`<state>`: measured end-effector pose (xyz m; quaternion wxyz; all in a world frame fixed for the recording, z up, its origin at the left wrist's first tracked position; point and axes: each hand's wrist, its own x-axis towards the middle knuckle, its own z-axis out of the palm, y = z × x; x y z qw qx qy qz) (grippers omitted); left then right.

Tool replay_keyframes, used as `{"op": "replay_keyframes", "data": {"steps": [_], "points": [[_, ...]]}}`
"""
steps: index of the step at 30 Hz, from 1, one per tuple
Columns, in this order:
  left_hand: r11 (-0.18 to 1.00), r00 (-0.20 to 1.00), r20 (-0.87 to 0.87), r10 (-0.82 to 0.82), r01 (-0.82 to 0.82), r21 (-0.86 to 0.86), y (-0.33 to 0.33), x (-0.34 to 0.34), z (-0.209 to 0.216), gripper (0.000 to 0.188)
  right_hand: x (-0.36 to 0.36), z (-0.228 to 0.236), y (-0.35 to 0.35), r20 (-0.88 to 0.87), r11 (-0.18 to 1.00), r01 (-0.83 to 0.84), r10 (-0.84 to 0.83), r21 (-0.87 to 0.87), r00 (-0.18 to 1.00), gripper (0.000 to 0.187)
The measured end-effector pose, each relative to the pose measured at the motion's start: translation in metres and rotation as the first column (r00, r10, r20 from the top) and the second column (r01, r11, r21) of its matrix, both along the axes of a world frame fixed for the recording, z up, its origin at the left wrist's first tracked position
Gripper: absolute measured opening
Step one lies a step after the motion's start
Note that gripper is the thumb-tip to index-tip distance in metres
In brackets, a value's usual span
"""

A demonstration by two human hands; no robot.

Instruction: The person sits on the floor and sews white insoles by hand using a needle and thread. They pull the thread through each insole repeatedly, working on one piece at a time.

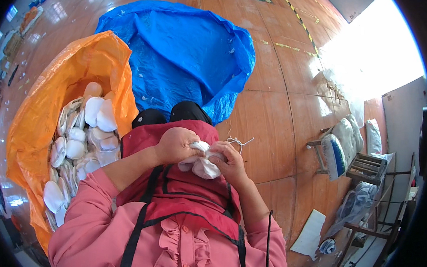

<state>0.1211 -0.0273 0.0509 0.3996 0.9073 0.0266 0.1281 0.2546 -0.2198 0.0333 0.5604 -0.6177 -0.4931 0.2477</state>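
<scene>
Over my lap, a small, soft white cloth piece (204,168) is bunched up between both hands. My left hand (176,143) grips its upper left side, thumb pressed into the fabric. On the other side my right hand (230,163) pinches it between thumb and fingers. Folds hide the cloth's full shape. An orange sack (38,118) gapes beside my left arm, filled with several rounded, flat white pieces (76,144). Beyond my knees lies a wide-mouthed blue plastic bag (179,48), with a few white bits of fluff on its inner surface.
A dark red apron (142,136) covers my lap. White string (241,142) trails by my right hand. To the right are a small wooden stool (366,168), a cushioned seat (340,143) and a pale flat sheet (308,232) on the brown floor (268,195). A black cable (268,244) hangs near my right arm.
</scene>
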Motion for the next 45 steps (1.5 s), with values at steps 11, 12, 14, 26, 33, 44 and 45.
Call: {"op": "replay_keyframes", "data": {"steps": [11,12,14,26,33,44,45], "points": [[0.95,0.937,-0.324,0.129,-0.211,-0.23,-0.011,0.01,-0.012,0.019,0.007,0.009,0.007,-0.116,0.871,-0.079,0.026,-0.485,0.993,0.051],[0.937,0.926,-0.348,0.147,-0.244,-0.252,-0.011,0.01,-0.015,0.019,0.007,0.009,0.008,-0.098,0.863,-0.079,0.035,-0.499,0.995,0.052],[0.905,0.901,-0.395,0.179,-0.308,-0.292,-0.013,0.011,-0.025,0.019,0.006,0.007,0.009,-0.112,0.852,-0.079,0.024,-0.518,0.993,0.05],[0.851,0.848,-0.461,0.262,-0.428,-0.304,-0.017,0.018,-0.051,0.034,-0.012,-0.03,0.002,-0.3,0.871,0.078,-0.249,-0.485,0.921,0.03],[0.931,0.951,-0.062,0.304,-0.283,0.232,-0.035,0.03,-0.023,0.029,-0.002,-0.02,-0.009,-0.053,0.876,0.183,-0.23,-0.446,0.972,0.026],[0.966,0.955,-0.244,0.167,-0.109,0.233,-0.026,0.061,-0.013,0.025,0.008,-0.013,-0.007,0.025,0.806,0.245,-0.275,-0.539,0.961,0.035],[0.974,0.95,-0.268,0.16,-0.108,0.2,-0.023,0.064,-0.015,0.025,0.01,-0.017,-0.004,0.068,0.805,0.265,-0.272,-0.531,0.96,0.034]]}}
